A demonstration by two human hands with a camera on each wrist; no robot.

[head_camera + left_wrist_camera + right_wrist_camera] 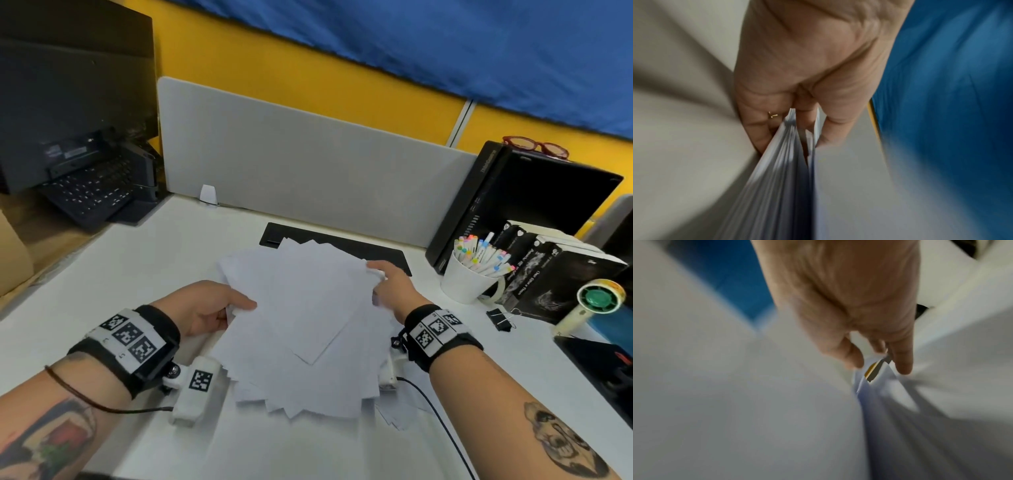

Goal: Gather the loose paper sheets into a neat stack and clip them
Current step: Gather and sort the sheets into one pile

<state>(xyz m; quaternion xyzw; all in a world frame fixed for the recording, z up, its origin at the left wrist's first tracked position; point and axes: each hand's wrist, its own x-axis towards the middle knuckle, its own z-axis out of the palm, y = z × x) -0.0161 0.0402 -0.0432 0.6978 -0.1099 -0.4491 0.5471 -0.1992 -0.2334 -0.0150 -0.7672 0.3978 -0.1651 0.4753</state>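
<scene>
A fanned, uneven bundle of white paper sheets [301, 315] is held above the white desk [144, 260] between both hands. My left hand [209, 308] grips its left edge, thumb on top and fingers underneath; in the left wrist view the sheets [781, 170] run edge-on between thumb and fingers [758, 129]. My right hand [390, 284] holds the right edge, with the thumb [849, 356] and a finger at the sheets [890, 399] in the blurred right wrist view. A few sheet corners [397, 418] show below the bundle. A black binder clip [500, 318] lies on the desk, right of my right wrist.
A white cup of markers [474, 270] and black books [561, 274] stand at the right, with a tape dispenser [596, 301]. A grey divider panel [308, 164] closes the back; a black pad [342, 246] lies under it. A monitor and keyboard [89, 185] sit far left.
</scene>
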